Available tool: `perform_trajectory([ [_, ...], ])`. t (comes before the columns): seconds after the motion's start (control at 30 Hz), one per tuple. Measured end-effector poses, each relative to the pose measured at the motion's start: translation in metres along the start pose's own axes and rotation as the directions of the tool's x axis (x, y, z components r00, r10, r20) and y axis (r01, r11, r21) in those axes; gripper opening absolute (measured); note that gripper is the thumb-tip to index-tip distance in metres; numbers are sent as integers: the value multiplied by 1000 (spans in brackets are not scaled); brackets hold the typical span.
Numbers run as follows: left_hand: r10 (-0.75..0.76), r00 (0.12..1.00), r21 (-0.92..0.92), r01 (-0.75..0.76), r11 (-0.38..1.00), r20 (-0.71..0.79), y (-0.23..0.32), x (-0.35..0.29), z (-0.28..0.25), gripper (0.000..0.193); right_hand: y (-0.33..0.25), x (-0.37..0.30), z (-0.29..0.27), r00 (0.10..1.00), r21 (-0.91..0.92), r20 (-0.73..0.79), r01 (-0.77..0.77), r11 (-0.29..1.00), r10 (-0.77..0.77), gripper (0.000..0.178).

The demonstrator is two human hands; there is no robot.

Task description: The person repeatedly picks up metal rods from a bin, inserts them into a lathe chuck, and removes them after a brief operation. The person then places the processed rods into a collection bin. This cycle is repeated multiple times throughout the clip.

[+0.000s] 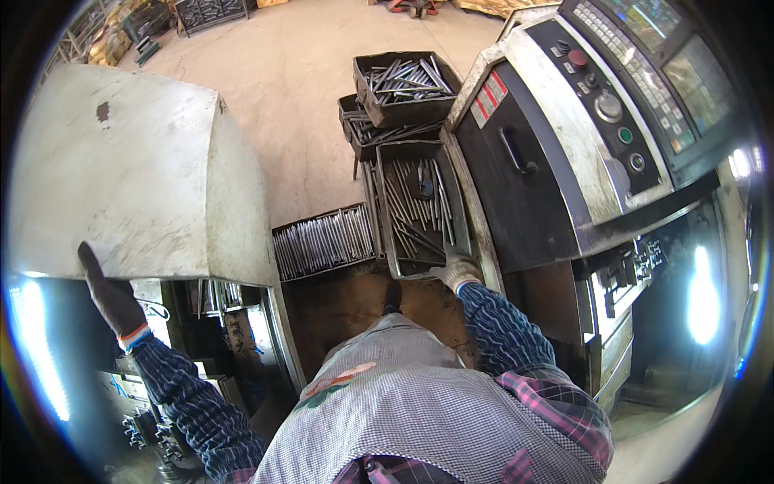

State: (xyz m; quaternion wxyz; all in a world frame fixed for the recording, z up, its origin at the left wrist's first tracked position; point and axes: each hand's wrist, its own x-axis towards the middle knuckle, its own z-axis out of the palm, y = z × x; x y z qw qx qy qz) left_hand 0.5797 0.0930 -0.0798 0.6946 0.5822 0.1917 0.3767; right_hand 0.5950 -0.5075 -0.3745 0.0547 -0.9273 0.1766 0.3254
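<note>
My left hand point(111, 297), in a dark glove, is raised at the lower edge of a white machine cover point(153, 169). Its fingers are stretched out against the cover and hold nothing. My right hand point(458, 273), in a pale knitted glove, grips the near right corner of a long metal tray point(394, 256); part of its fingers is hidden. Loose steel rods point(411, 198) lie in the tray, with a small dark tool point(425, 184) among them. Left of it stands a low bin point(297, 275) with a row of similar rods point(326, 239).
Behind the tray are two stacked metal bins point(403, 115) full of rods. On my right is a machine with a black handled door point(516, 185) and a button panel point(601, 105). Lit machine interiors open low on both sides. A dark rack point(211, 14) stands far off.
</note>
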Motion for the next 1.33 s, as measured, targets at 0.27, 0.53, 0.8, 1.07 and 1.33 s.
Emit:
perform_trajectory([
  [0.27,-98,982,12,102,995,-162,11,-20,19,81,-29,108,10,969,-107,231,112,988,-85,118],
  [0.53,123,956,326,-31,945,-266,7,-21,30,78,-33,171,61,978,-238,161,168,957,-132,90],
  [0.8,148,952,426,-21,905,-267,2,-24,36,78,-29,198,68,957,-307,241,231,923,-159,62],
  [1.07,203,942,485,-51,873,-266,-4,-6,27,80,-25,253,191,925,-265,361,223,938,-118,53],
  [1.33,79,955,323,19,946,-285,1,-17,24,82,-33,240,123,901,-280,269,411,868,-340,43],
])
